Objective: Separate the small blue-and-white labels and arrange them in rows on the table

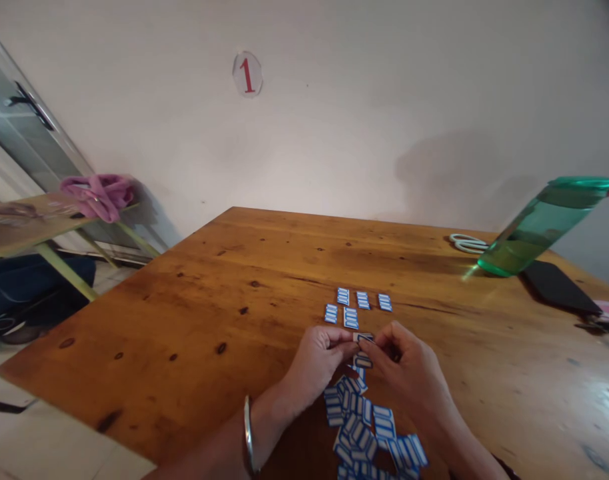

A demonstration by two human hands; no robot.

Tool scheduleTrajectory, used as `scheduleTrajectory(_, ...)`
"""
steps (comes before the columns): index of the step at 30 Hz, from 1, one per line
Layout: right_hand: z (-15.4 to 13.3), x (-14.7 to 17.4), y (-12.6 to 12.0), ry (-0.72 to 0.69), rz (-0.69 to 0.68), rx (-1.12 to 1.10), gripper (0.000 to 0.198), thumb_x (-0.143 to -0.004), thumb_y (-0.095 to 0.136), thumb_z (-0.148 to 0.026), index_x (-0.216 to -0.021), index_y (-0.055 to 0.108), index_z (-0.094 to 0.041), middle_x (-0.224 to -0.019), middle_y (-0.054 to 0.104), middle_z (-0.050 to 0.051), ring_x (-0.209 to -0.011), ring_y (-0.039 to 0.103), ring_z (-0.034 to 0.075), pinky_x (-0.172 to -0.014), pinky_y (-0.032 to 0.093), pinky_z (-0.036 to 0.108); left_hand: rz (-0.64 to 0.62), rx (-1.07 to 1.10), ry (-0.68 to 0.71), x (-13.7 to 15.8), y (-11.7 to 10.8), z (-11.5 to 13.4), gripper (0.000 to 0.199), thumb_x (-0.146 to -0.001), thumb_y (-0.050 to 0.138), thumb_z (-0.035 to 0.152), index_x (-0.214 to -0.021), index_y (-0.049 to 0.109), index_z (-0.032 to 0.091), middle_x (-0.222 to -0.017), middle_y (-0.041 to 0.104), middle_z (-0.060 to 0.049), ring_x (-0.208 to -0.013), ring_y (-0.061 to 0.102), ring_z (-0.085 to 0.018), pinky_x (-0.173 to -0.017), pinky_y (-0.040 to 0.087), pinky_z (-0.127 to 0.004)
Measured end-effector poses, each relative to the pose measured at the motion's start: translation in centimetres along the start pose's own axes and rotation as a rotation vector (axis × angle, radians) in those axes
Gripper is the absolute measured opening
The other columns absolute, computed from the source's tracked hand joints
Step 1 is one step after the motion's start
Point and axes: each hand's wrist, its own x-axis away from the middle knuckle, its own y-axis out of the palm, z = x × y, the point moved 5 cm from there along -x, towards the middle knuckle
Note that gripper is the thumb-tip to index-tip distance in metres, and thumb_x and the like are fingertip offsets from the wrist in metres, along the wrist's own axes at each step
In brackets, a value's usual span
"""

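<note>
My left hand, with a silver bangle on its wrist, pinches the left edge of a small blue-and-white card. On the other side, my right hand has its thumb and fingertips closed on the same card. Whether more than one card is between the fingers I cannot tell. Just beyond the hands, several similar cards lie apart from one another in two uneven rows. Below the hands, nearer to me, spreads a loose overlapping pile of such cards, partly cut off by the lower frame edge.
A green water bottle stands on the wooden table at the right, beside a dark flat case and a coiled white cable. At far left, another person's hand rests on a second table with a pink cloth.
</note>
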Motion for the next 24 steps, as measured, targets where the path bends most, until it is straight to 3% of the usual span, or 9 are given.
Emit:
scheduleTrajectory(6, 0.0, 0.1, 0.0, 0.013, -0.052, -0.107, 0.024, -0.076, 0.052, -0.038, -0.06, 0.048, -0.02, -0.05, 0.046, -0.004, -0.047, 0.042, 0.011, -0.043, 0.032, 0.022, 0.015, -0.032, 0.035, 0.0, -0.4, 0.4, 0.025, -0.063, 0.068, 0.039, -0.062, 0.068, 0.014, -0.055, 0.06, 0.001, -0.047, 0.05, -0.01, -0.05, 0.044, -0.023)
scheduleTrajectory(10, -0.1, 0.0, -0.3, -0.011, -0.118, -0.097, 0.02, -0.08, 0.048, -0.035, -0.071, 0.055, -0.018, -0.057, 0.053, -0.002, -0.051, 0.046, 0.012, -0.046, 0.034, 0.022, 0.179, -0.016, 0.131, 0.1, -2.1, 2.0, 0.018, -0.065, 0.065, 0.031, -0.059, 0.066, 0.013, -0.055, 0.062, -0.001, -0.051, 0.054, -0.012, -0.052, 0.046, -0.022)
scheduleTrajectory(13, -0.4, 0.1, 0.2, -0.081, -0.299, 0.015, 0.015, -0.078, 0.047, -0.025, -0.068, 0.055, -0.018, -0.056, 0.054, -0.003, -0.051, 0.046, 0.011, -0.047, 0.033, 0.022, 0.263, 0.044, 0.182, 0.2, -3.1, 2.8, 0.018, -0.065, 0.066, 0.032, -0.065, 0.066, 0.014, -0.062, 0.065, -0.001, -0.056, 0.059, -0.014, -0.054, 0.049, -0.024)
scheduleTrajectory(16, -0.8, 0.7, 1.1, -0.173, -0.517, 0.15, 0.013, -0.074, 0.048, -0.016, -0.067, 0.057, -0.019, -0.059, 0.057, -0.003, -0.053, 0.048, 0.011, -0.05, 0.032, 0.022, 0.268, 0.068, 0.196, 0.1, -3.4, 3.0, 0.022, -0.066, 0.066, 0.035, -0.068, 0.066, 0.014, -0.065, 0.066, -0.002, -0.056, 0.061, -0.014, -0.053, 0.05, -0.025)
scheduleTrajectory(24, -1.0, 1.9, 1.8, -0.255, -0.692, 0.218, 0.024, -0.07, 0.047, -0.006, -0.081, 0.062, -0.021, -0.071, 0.06, -0.001, -0.061, 0.052, 0.012, -0.055, 0.033, 0.022, 0.231, 0.003, 0.206, -0.1, -2.9, 2.6, 0.016, -0.068, 0.064, 0.029, -0.066, 0.064, 0.013, -0.062, 0.065, -0.002, -0.055, 0.062, -0.014, -0.051, 0.05, -0.023)
